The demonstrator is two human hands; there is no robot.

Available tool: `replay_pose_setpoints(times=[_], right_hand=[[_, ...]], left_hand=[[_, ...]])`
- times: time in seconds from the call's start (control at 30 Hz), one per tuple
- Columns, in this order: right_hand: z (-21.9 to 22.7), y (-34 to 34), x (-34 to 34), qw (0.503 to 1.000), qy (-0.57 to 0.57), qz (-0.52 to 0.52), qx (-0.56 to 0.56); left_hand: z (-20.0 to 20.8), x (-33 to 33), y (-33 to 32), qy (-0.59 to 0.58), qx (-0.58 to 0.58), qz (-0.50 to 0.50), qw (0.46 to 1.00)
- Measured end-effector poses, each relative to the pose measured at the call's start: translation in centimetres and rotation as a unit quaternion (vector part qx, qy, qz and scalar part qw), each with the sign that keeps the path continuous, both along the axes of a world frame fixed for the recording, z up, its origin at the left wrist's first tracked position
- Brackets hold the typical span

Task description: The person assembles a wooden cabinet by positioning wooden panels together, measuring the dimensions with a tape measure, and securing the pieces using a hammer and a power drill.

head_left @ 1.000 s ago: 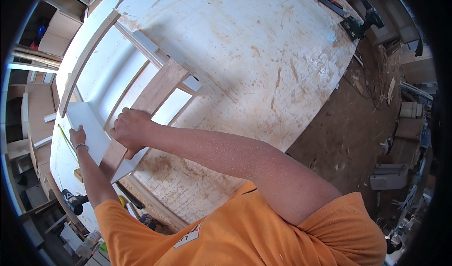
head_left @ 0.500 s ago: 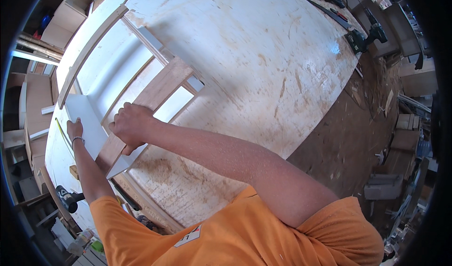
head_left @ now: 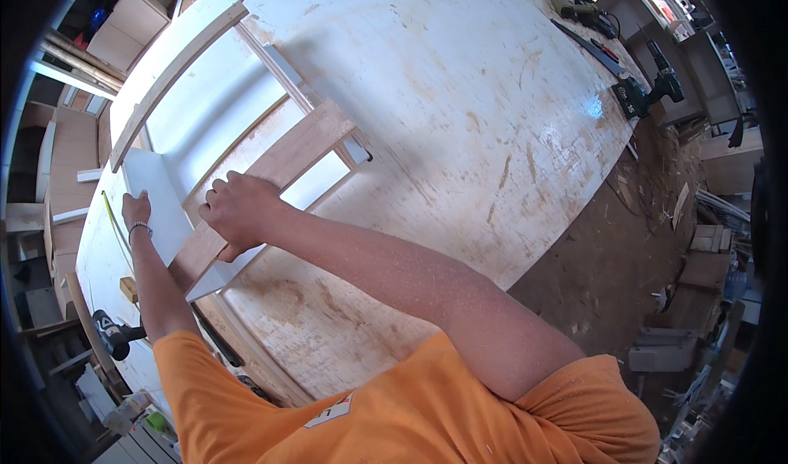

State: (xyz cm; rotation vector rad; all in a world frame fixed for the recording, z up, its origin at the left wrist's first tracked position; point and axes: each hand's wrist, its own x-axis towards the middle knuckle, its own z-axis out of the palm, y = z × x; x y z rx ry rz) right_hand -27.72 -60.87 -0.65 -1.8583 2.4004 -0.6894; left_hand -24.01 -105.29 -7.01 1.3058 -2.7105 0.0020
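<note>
A wooden frame with white panels stands on the large white worktable. My right hand [head_left: 240,211] is closed around the near wooden plank [head_left: 305,146] of this frame, its fingers bent over the far edge. My left hand [head_left: 138,210] is at the outer edge of the white side panel [head_left: 158,181], closed on it as far as the fingers show. Another long wooden rail [head_left: 175,72] forms the frame's far side. Close to my left forearm lie a yellow measuring tape [head_left: 112,216] and a small wood block [head_left: 128,290].
A cordless drill [head_left: 648,93], a handsaw [head_left: 587,47] and a green power tool [head_left: 583,13] lie at the table's far right corner. A second drill [head_left: 115,334] sits by the left edge. Scraps litter the brown floor [head_left: 591,242] at right.
The whole view has shifted slightly, so the frame and tools appear a little further right. Both hands keep about the same places on the frame.
</note>
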Motion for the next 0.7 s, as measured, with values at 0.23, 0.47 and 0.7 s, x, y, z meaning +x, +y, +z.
replay_pose_setpoints(times=[0.23,0.47,0.7], right_hand=[[0.4,-0.3,-0.3,1.000,0.002,0.007,0.013],[0.3,-0.7,-0.9,1.000,-0.003,-0.001,0.015],[0.3,-1.6,-1.6,1.000,-0.011,-0.003,0.003]], left_hand=[[-0.1,0.0,-0.7,0.020,0.006,0.001,1.000],[-0.1,-0.6,-1.2,0.023,0.006,-0.001,1.000],[-0.2,-1.3,-2.8,0.018,0.009,-0.002,1.000]])
